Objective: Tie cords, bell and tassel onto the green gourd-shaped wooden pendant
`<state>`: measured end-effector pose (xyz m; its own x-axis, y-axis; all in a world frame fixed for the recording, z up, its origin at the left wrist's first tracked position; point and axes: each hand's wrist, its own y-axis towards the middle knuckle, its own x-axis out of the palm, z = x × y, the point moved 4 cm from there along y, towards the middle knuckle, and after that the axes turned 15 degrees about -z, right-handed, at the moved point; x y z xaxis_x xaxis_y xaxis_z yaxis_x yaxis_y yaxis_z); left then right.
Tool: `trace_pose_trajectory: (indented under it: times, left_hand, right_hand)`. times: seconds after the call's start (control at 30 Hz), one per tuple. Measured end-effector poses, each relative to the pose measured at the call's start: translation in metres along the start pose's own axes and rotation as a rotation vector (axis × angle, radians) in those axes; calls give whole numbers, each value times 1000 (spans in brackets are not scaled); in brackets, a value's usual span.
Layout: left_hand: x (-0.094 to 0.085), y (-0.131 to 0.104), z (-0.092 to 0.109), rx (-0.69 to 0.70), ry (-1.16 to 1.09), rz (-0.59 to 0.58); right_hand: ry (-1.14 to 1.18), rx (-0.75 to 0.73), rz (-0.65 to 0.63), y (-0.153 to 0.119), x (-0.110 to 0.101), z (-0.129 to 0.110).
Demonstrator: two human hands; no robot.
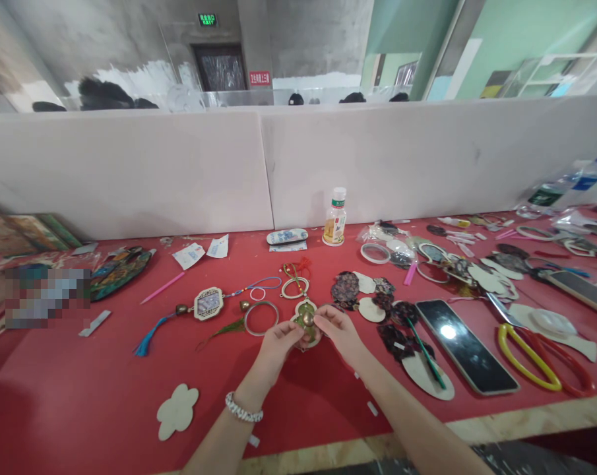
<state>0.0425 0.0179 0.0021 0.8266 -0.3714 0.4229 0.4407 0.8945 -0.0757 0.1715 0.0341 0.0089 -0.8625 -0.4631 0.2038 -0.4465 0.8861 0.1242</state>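
Observation:
A gourd-shaped pendant [305, 309] with a pale rim and green inside lies near the middle of the red table, below a cord with a ring [295, 287]. My left hand [277, 343] pinches at its left edge, with a braided bracelet on the wrist. From the right, my right hand [342, 332] has its fingertips closed at a round brass bell [309, 318] on the pendant. Just left of my hands are a bangle-like ring [261, 318] and a green tassel [231, 328]. Farther left lies an octagonal pendant [208, 304] with a blue tassel [150, 338].
A phone [466, 346], scissors [528, 356] and dark floral pieces [345, 289] lie to the right. A small bottle [334, 218] stands before the white partition [179, 171]. A flower-shaped piece [178, 411] is at the front left. Part of another person, blurred out, shows at far left.

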Motion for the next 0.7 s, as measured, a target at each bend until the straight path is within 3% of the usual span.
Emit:
trace_pose_trajectory:
  times: [0.33,0.7]
  left_hand:
    - [-2,2,-1,0,-49,-7]
    - [0,0,2,32,-82,-14]
  right_hand:
    - [-109,2,15,0,2,-2]
    - [-76,-1,0,-1,1,-1]
